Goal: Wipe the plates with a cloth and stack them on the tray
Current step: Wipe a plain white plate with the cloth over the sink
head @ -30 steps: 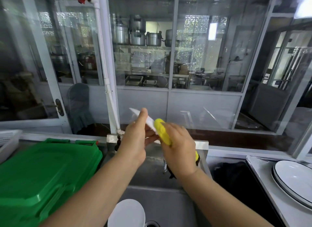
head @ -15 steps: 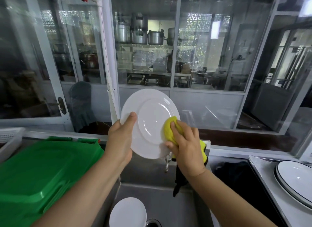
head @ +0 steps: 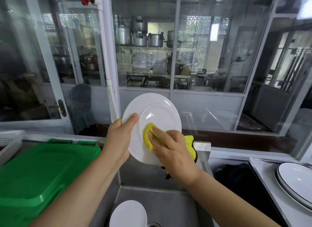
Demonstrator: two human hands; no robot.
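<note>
left hand grips plate rim; right hand fingers press cloth flat on it.

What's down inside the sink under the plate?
Another white plate lies in the sink, beside the drain. The frame's bottom edge cuts off the rest.

left hand grips white plate rim | right hand presses yellow cloth on plate
</note>
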